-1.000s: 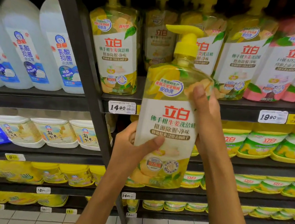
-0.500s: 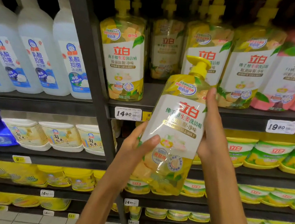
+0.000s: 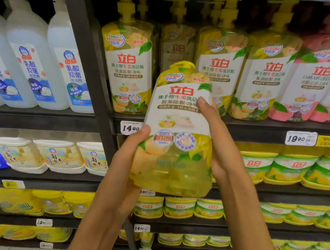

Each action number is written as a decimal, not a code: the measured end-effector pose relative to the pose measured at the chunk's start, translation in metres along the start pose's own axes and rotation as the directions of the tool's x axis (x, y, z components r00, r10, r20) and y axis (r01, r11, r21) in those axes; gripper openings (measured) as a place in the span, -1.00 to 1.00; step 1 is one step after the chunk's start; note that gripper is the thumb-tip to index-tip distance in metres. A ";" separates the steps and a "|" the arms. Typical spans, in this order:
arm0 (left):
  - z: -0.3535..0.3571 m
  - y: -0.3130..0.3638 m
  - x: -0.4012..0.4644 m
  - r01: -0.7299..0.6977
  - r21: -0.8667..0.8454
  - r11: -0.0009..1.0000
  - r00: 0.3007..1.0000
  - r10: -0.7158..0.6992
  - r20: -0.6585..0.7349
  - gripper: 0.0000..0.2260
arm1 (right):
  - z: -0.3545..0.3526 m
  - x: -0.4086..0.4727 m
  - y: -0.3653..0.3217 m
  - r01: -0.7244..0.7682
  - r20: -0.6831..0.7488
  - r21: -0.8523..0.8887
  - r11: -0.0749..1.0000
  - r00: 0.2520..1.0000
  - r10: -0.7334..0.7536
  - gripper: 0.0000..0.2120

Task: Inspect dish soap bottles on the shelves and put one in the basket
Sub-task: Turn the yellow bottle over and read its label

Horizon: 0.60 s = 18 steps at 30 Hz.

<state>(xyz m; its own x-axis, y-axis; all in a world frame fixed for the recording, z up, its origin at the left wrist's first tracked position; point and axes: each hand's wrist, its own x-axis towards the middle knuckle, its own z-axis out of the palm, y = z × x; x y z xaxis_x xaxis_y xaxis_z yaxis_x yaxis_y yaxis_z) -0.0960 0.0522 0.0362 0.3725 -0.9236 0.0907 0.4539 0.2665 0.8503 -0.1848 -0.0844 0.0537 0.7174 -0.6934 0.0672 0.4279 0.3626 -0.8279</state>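
Yellow soap bottle [image 3: 176, 139], white-labelled, tilts pump-away between both hands.

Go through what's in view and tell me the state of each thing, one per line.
Held yellow soap bottle: off the shelf, tipped with its pump away from the camera.
Left hand: grips the bottle's lower left side.
Right hand: holds its right side.
Yellow shelf bottles: upright.
Pink bottles: upright.
White bottles: upright.

Bright, even store light falls from above. Deep shadow fills the gaps behind the pump tops [image 3: 126, 3]. The pink bottles [image 3: 314, 82] at the right edge smear with blur, and the shelf upright [image 3: 89, 55] leans from wide-angle distortion. The price tag [image 3: 130, 128] reads sharply.
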 end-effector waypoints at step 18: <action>-0.010 -0.005 0.005 0.040 0.089 0.995 0.999 -0.042 0.023 -0.44 | -0.001 0.012 -0.003 0.023 0.007 -0.083 0.996 1.000 -0.022 -0.49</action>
<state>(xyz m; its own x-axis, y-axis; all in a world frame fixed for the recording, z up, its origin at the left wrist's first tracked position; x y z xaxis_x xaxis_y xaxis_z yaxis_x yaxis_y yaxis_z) -0.0880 0.0494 0.0271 0.3341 -0.9402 0.0670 0.3941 0.2039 0.8962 -0.1780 -0.0947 0.0559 0.7114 -0.6971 0.0893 0.3969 0.2936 -0.8696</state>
